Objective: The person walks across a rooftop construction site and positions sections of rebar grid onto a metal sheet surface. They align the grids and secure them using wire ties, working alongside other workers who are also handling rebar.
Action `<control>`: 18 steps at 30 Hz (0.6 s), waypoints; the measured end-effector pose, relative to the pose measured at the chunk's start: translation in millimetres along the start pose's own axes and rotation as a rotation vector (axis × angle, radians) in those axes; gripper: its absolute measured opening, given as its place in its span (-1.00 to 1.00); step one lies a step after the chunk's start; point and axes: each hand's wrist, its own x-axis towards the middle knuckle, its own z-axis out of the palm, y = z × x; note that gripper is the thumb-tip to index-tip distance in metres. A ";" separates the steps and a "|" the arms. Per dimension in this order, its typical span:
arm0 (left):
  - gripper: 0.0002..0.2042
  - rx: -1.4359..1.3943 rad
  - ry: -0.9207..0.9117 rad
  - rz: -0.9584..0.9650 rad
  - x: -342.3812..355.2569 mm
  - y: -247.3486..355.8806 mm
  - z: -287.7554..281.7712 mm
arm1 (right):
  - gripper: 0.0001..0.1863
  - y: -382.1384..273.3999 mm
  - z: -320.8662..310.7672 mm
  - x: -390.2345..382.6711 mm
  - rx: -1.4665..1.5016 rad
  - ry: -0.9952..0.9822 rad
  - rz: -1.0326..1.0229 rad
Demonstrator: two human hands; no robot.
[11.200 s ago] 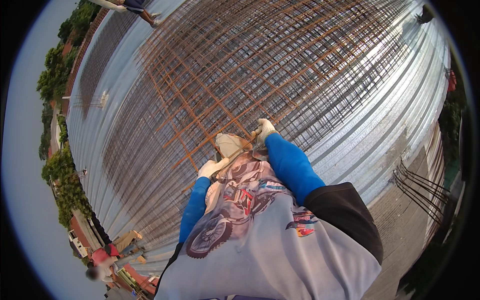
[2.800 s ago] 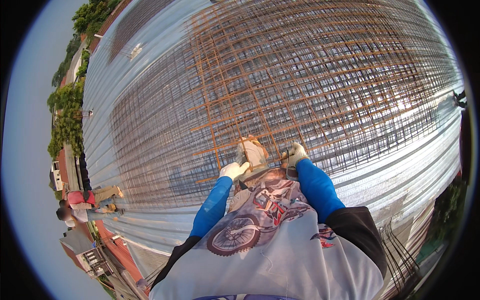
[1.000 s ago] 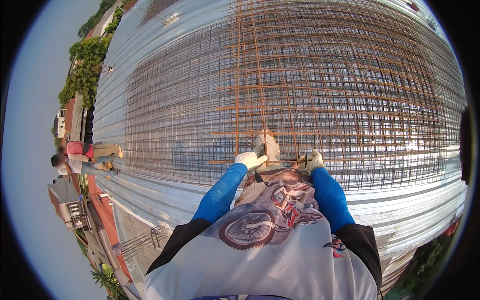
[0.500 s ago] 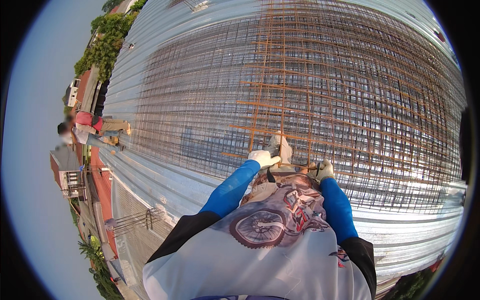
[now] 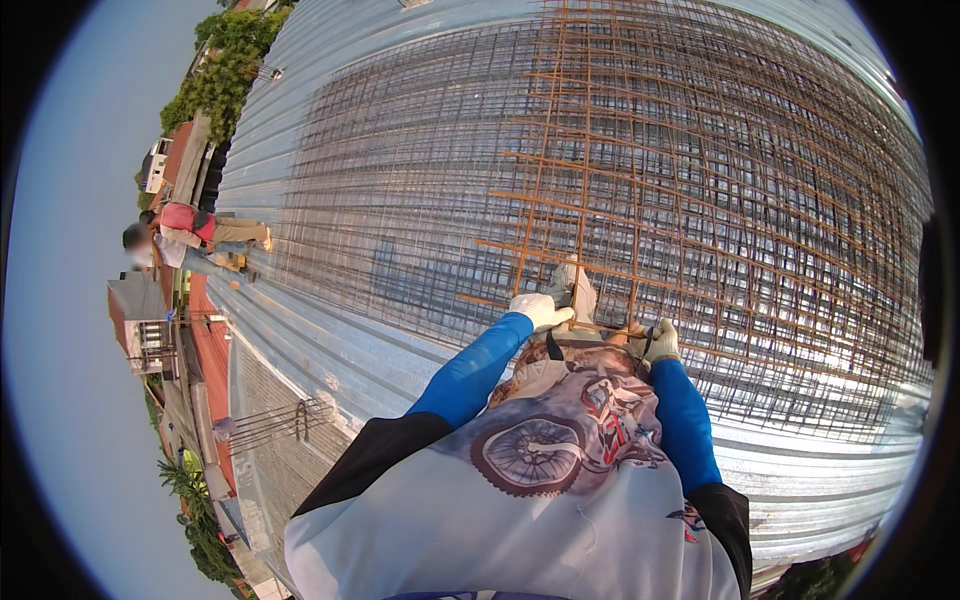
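Note:
My left hand [image 5: 540, 311], in a white glove, is closed on a rusty rebar [image 5: 590, 325] at the near edge of a steel mesh [image 5: 700, 180]. My right hand [image 5: 660, 341], also gloved, is closed on the right near the same bar, with a dark, thin item at its fingers that I cannot make out. A light trouser leg or foot [image 5: 568, 282] shows under the bars between my hands. My printed grey shirt [image 5: 520, 530] fills the lower middle.
Ribbed metal decking [image 5: 810, 500] surrounds the mesh. Two people [image 5: 190, 228] are bent over at the left edge of the deck. Protruding bars [image 5: 275, 425] lie at lower left. Trees [image 5: 230, 50] and rooftops [image 5: 140, 305] show beyond the edge.
The view has turned, so mesh, hands and co-workers sit differently in the picture. Both my hands have stayed closed at the near edge of the mesh. A person seen earlier at upper left has left view.

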 end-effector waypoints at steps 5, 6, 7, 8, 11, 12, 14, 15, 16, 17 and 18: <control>-0.15 -0.003 -0.027 -0.037 -2.8 0.7 1.8 | -0.50 5.3 22.8 -17.6 0.178 0.169 0.030; -0.15 0.001 -0.032 -0.035 -3.7 0.9 1.3 | -0.50 3.3 14.4 -7.2 0.205 0.131 0.046; -0.15 0.012 -0.034 -0.024 -4.2 3.8 -3.5 | -0.49 -2.1 -4.3 17.7 0.240 0.088 0.056; -0.15 0.019 -0.042 -0.019 -3.9 6.7 -8.5 | -0.49 -6.1 -16.7 36.9 0.275 0.044 0.064; -0.15 0.014 -0.041 -0.014 -5.7 6.8 -8.1 | -0.45 -9.9 -24.3 50.1 0.219 0.069 0.108; -0.15 0.010 -0.015 -0.005 -6.5 4.3 -3.6 | -0.44 -7.9 -24.8 50.6 0.228 0.067 0.104; -0.15 0.004 0.010 0.003 -8.2 2.6 -0.2 | -0.42 -4.2 -27.8 54.4 0.248 0.062 0.091; -0.15 0.002 0.009 0.002 -9.6 3.2 -0.9 | -0.42 -6.7 -30.5 57.1 0.216 0.060 0.064; -0.15 0.000 0.007 0.002 -9.9 4.9 -1.7 | -0.41 -6.5 -33.1 60.4 0.184 0.058 0.037; -0.15 0.000 0.013 0.004 -10.8 6.0 -3.5 | -0.40 -3.7 -37.5 69.0 0.154 0.052 0.014; -0.14 0.000 0.019 0.007 -10.8 6.4 -4.7 | -0.42 -2.3 -41.3 78.1 0.161 0.027 0.008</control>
